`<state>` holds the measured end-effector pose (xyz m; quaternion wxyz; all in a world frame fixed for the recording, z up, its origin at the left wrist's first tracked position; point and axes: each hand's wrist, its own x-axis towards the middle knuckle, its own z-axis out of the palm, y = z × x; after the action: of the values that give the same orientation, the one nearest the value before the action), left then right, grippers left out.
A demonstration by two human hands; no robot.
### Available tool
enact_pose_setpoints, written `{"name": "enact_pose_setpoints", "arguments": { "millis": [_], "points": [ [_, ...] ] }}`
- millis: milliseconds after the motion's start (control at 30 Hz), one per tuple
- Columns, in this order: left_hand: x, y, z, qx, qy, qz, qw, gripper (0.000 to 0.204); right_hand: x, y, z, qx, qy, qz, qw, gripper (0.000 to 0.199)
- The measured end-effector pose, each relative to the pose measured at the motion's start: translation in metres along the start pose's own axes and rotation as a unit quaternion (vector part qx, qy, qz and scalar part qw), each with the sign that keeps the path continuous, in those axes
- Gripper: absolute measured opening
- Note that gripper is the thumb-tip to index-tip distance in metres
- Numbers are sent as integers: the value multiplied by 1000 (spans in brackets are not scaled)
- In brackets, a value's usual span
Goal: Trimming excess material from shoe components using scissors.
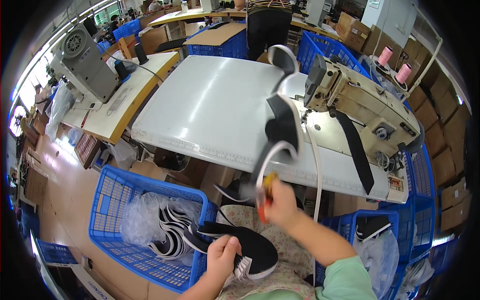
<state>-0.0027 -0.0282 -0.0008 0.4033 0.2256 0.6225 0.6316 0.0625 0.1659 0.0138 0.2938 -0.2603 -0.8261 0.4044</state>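
My left hand (223,255) is closed on a stack of black fabric shoe pieces (255,246) with white edging, held over my lap beside the blue basket. My right hand (283,204) grips a small red-and-yellow-handled tool (266,200), blurred by motion, so its exact kind does not show. Close to this tool hangs a chain of black pieces with white binding (284,125), running up over the table's front edge and also blurred. From the sewing machine (362,97) a white binding strip (318,170) drops past my right forearm.
At my left, a blue basket (145,175) holds plastic bags and several white-edged black pieces. A black strip (356,152) lies across the machine bed. Another blue crate (387,215) stands at my right. Beyond the white table (200,110), a person (269,27) stands.
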Motion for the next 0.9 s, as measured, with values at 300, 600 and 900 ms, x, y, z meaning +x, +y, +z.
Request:
{"name": "enact_pose_setpoints", "arguments": {
  "millis": [300, 600, 900],
  "points": [
    [30, -8, 20, -23, 82, 83, 993, 28, -99, -15, 15, 5, -77, -141, 987, 27],
    [32, 5, 30, -98, 82, -57, 990, 22, -102, -16, 6, 16, -84, -149, 985, 26],
    [33, -4, 11, -21, -35, -46, 998, 21, -100, -28, -87, -54, -290, 80, 952, 51]
  ]
}}
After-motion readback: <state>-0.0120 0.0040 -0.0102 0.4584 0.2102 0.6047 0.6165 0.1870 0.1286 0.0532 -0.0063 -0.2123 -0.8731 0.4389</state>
